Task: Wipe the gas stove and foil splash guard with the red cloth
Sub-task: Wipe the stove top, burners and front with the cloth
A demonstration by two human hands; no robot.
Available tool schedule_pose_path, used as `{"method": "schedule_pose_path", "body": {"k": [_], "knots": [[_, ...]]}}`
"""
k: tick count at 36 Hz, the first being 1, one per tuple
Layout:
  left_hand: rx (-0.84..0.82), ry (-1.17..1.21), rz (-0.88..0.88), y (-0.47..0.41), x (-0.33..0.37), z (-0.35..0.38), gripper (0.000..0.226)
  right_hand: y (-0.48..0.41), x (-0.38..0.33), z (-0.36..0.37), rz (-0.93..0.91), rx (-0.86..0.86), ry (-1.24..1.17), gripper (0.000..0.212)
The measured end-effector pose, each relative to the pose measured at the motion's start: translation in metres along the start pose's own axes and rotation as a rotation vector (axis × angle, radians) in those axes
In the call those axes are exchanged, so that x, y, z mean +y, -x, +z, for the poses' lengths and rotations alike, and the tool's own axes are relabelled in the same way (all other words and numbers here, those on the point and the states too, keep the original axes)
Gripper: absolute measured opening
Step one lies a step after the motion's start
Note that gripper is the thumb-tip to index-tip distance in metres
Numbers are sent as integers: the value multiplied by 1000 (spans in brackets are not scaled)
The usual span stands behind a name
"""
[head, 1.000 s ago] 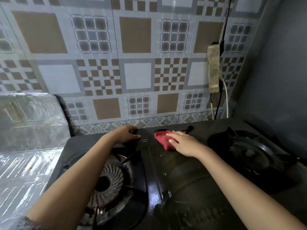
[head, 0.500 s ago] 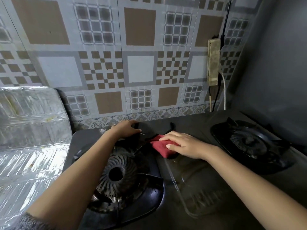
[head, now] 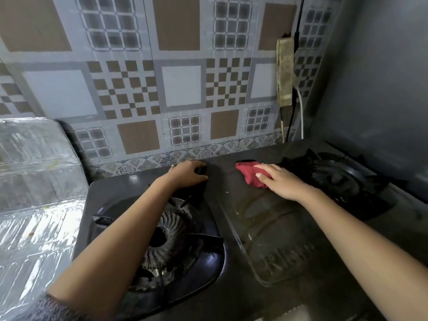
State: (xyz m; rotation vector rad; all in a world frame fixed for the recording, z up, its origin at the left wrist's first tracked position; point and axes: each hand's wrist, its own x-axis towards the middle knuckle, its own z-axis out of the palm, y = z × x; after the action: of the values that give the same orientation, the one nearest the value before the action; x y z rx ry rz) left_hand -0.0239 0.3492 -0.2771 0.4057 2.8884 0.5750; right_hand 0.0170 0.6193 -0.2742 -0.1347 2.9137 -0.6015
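Observation:
The black gas stove (head: 266, 223) fills the lower middle, with a left burner (head: 166, 237) and a right burner (head: 340, 179). The crumpled red cloth (head: 249, 176) lies on the stove's glass top near its back edge, between the burners. My right hand (head: 281, 181) presses flat on the cloth, fingers straight. My left hand (head: 188, 173) rests on the stove's back edge behind the left burner, its fingers curled over a dark raised part. The foil splash guard (head: 39, 181) stands at the far left, crinkled and shiny.
A patterned tile wall (head: 180, 86) rises right behind the stove. A grimy power strip (head: 285, 70) with cables hangs on it at the right. A dark grey wall (head: 382, 89) closes off the right side, next to the right burner.
My right hand has slid the red cloth to the right and back along the stove top, away from the left burner. My left hand has stayed at the back edge.

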Motion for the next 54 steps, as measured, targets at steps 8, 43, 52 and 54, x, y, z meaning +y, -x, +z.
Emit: {"method": "schedule_pose_path", "body": {"k": [8,43,52,54], "knots": [[-46,-35,56,5,3,1,57,30,-18,28,177,236,91,49],[-26,1,74,-7,35,3,59,56,-1,9,-255,-20,126,43],[-103,-48,111,-13,65,11,60,43,17,5,-114,72,65,47],[-137,-51,126,-12,69,12,60,47,16,8,-84,94,52,47]]}}
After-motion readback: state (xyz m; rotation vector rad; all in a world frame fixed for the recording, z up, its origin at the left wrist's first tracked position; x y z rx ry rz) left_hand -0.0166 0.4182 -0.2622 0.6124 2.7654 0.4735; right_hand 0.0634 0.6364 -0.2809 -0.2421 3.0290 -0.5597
